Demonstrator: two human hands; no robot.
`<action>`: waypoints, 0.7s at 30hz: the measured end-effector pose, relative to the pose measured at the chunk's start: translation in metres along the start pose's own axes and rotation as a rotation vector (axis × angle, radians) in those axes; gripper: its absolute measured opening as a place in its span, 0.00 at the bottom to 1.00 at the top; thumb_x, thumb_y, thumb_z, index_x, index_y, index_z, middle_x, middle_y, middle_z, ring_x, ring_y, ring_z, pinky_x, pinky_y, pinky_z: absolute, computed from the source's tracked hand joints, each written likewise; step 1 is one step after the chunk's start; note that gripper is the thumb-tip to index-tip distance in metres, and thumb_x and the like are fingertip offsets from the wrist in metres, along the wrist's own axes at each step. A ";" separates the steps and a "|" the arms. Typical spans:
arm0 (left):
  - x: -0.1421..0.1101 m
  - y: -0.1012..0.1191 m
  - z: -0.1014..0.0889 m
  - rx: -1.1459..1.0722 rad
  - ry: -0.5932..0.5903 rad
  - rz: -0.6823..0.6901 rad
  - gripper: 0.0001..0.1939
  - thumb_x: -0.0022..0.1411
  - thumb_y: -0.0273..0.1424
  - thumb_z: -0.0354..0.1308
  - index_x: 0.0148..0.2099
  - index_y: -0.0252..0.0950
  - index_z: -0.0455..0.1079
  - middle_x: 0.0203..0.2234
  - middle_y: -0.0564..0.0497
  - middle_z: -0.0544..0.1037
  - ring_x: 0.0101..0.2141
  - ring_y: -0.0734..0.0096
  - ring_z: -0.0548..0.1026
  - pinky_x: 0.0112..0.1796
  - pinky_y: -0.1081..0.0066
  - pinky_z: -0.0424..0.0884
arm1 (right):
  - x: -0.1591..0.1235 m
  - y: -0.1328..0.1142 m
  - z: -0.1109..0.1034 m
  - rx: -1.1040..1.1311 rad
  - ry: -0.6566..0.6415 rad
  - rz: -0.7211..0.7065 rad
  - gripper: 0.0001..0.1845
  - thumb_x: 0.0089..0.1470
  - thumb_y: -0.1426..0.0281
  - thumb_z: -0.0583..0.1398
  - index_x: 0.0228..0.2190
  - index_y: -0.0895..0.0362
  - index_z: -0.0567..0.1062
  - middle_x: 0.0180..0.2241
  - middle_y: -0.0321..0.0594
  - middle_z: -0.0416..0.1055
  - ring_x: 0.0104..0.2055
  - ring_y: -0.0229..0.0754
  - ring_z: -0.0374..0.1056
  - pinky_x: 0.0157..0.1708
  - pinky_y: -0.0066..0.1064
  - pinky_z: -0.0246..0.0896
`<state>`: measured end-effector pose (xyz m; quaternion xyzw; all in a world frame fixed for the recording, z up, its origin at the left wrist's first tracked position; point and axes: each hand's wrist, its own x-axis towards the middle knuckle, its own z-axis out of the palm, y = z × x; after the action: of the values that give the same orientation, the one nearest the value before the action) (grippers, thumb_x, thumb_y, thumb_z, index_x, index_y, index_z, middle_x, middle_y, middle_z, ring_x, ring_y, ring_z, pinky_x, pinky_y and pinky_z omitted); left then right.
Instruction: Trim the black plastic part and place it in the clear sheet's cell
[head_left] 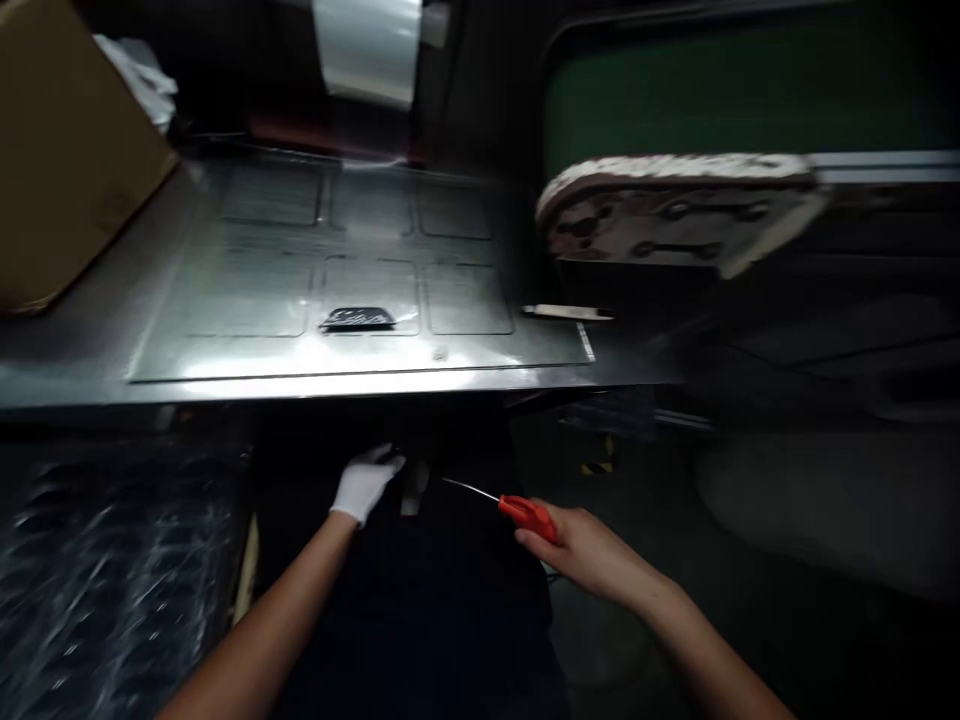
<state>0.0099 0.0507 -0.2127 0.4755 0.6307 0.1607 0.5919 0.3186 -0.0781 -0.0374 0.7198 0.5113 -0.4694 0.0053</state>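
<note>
My left hand [365, 483], in a white glove, reaches down below the front edge of a metal table [90, 340] and touches a small pale piece in the dark there; whether it grips it I cannot tell. My bare right hand [581, 547] holds a tool with a red handle [529, 515] and a thin metal shaft pointing left toward the gloved hand. On the table lies a shiny metal sheet [247, 290] marked with rectangular outlines, with a small black part [358, 319] on it.
A cardboard box [60, 160] stands at the left back. A conveyor end [675, 210] juts out at the right. A slim pen-like tool [566, 313] lies by the sheet's right edge. Bubble wrap [105, 580] fills the lower left.
</note>
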 end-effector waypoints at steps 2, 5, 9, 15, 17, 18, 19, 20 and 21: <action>-0.002 0.004 -0.008 -0.093 0.003 0.003 0.23 0.67 0.37 0.69 0.60 0.32 0.76 0.57 0.39 0.81 0.61 0.52 0.77 0.65 0.51 0.70 | -0.008 0.020 -0.016 0.104 0.051 -0.011 0.20 0.60 0.50 0.64 0.47 0.46 0.84 0.31 0.34 0.81 0.32 0.47 0.77 0.32 0.33 0.68; -0.014 0.013 -0.017 -0.209 -0.031 0.012 0.30 0.63 0.43 0.71 0.62 0.32 0.76 0.55 0.40 0.83 0.58 0.49 0.79 0.62 0.56 0.74 | -0.019 0.055 -0.043 0.251 0.265 -0.008 0.23 0.54 0.49 0.69 0.44 0.51 0.87 0.41 0.42 0.85 0.42 0.54 0.81 0.43 0.41 0.76; -0.047 0.035 -0.018 -0.269 -0.125 0.036 0.30 0.60 0.48 0.72 0.59 0.37 0.79 0.58 0.45 0.82 0.61 0.47 0.77 0.65 0.55 0.71 | -0.010 0.080 -0.062 0.417 0.793 0.030 0.30 0.55 0.46 0.68 0.48 0.54 0.84 0.58 0.50 0.79 0.63 0.61 0.72 0.66 0.52 0.64; -0.103 0.094 -0.002 -0.594 -0.257 0.089 0.26 0.61 0.44 0.75 0.59 0.41 0.80 0.63 0.41 0.77 0.64 0.41 0.74 0.65 0.49 0.71 | 0.070 0.075 -0.061 0.599 1.102 -0.027 0.37 0.57 0.47 0.66 0.57 0.60 0.76 0.58 0.52 0.77 0.64 0.55 0.71 0.68 0.47 0.60; -0.118 0.111 0.000 -0.672 -0.260 0.197 0.22 0.60 0.43 0.76 0.54 0.43 0.82 0.63 0.42 0.77 0.63 0.40 0.75 0.62 0.47 0.75 | 0.095 0.068 -0.052 0.675 1.055 -0.017 0.35 0.56 0.47 0.65 0.54 0.60 0.76 0.56 0.54 0.77 0.61 0.57 0.72 0.63 0.48 0.66; -0.123 0.118 -0.001 -0.650 -0.241 0.285 0.19 0.61 0.41 0.76 0.52 0.44 0.82 0.63 0.43 0.77 0.63 0.40 0.75 0.62 0.46 0.76 | 0.104 0.062 -0.044 0.714 1.013 -0.015 0.35 0.56 0.46 0.64 0.54 0.59 0.75 0.55 0.54 0.77 0.58 0.56 0.73 0.59 0.48 0.69; -0.128 0.123 -0.003 -0.580 -0.203 0.399 0.15 0.62 0.38 0.75 0.51 0.45 0.83 0.64 0.44 0.77 0.63 0.41 0.75 0.62 0.46 0.76 | 0.109 0.055 -0.036 0.749 0.961 -0.017 0.35 0.57 0.45 0.63 0.54 0.58 0.74 0.52 0.53 0.77 0.55 0.55 0.74 0.53 0.47 0.73; -0.131 0.128 -0.007 -0.466 -0.148 0.540 0.13 0.63 0.34 0.74 0.50 0.46 0.83 0.64 0.46 0.76 0.64 0.42 0.74 0.62 0.46 0.76 | 0.109 0.045 -0.026 0.775 0.894 -0.027 0.34 0.57 0.44 0.62 0.53 0.57 0.74 0.49 0.51 0.78 0.51 0.54 0.76 0.48 0.45 0.75; -0.134 0.131 -0.012 -0.322 -0.084 0.701 0.13 0.64 0.29 0.73 0.50 0.47 0.82 0.66 0.47 0.74 0.65 0.44 0.73 0.63 0.46 0.75 | 0.105 0.033 -0.017 0.790 0.808 -0.046 0.33 0.56 0.44 0.63 0.51 0.56 0.75 0.45 0.48 0.78 0.46 0.52 0.76 0.43 0.43 0.76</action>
<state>0.0325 0.0144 -0.0301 0.5694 0.3718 0.4306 0.5934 0.3580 -0.0088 -0.1154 0.7784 0.2736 -0.3122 -0.4709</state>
